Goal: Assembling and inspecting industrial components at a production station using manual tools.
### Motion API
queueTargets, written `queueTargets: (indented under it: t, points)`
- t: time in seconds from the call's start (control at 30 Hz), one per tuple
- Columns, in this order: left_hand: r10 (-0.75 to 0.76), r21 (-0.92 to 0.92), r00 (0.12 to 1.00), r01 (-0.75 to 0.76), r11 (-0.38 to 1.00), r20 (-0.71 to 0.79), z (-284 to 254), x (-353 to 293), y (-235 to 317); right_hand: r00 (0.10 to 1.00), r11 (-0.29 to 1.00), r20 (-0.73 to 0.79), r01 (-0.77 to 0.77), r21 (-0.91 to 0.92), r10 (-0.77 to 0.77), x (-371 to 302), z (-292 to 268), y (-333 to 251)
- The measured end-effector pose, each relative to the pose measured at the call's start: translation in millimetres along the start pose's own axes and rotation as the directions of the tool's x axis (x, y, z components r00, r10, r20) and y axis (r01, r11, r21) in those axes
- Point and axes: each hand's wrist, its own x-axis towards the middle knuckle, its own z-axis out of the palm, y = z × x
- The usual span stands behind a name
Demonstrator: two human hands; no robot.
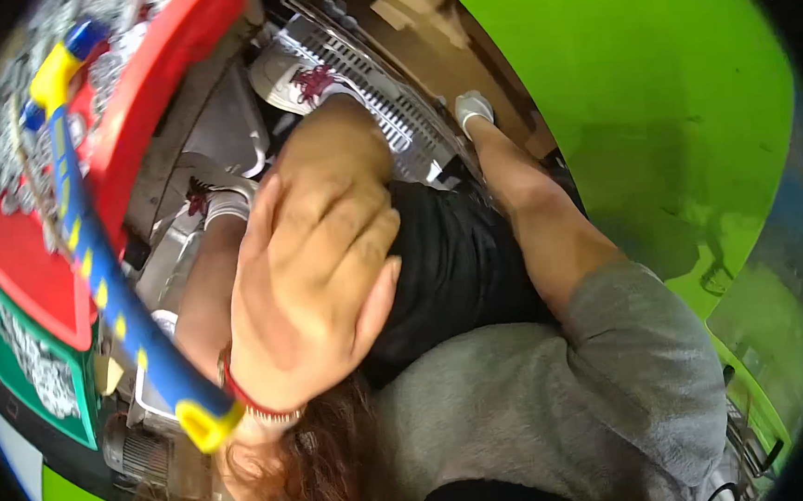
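My left hand (315, 284) is raised close to the view, its back showing and a red band round the wrist. The thumb stands apart and the fingers are loosely bent. Their tips are partly hidden, and I see nothing held in them. Beside that wrist, the yellow end of a curved blue bar with yellow patches (111, 289) hangs. Farther off, my right hand (474, 110) wears a white covering, near a slotted metal tray (351, 63). It is too small to tell what its fingers do.
At the left, a red bin (26, 272) holds many small shiny metal parts. A green bin (83, 426) with similar parts stands below it. A large bright green panel (620, 49) fills the upper right. Brown cardboard (404, 13) lies beyond the tray. My shoes (292, 81) rest by the tray.
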Motion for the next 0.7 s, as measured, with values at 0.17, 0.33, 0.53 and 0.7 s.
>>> queueTargets:
  t: [0.17, 0.33, 0.53, 0.7]
  points:
    - [-0.031, 0.058, 0.996, 0.026, 0.998, 0.089, 0, 8, 17, 0.984, 0.983, -0.032, -0.176, -0.050, 0.175, 40, 34, 100]
    - [0.015, 0.028, 0.999, -0.016, 0.999, 0.051, 5, 16, 34, 0.902, 0.963, 0.339, -0.265, -0.049, 0.265, 116, 21, 175]
    - [-0.003, 0.077, 0.997, -0.003, 0.997, 0.080, 14, 15, 32, 0.903, 0.936, 0.382, 0.290, -0.200, -0.198, 103, 48, 179]
    - [-0.118, 0.128, 0.991, 0.109, 0.986, 0.069, 16, 13, 38, 0.956, 0.995, 0.289, 0.012, 0.103, -0.042, 47, 88, 91]
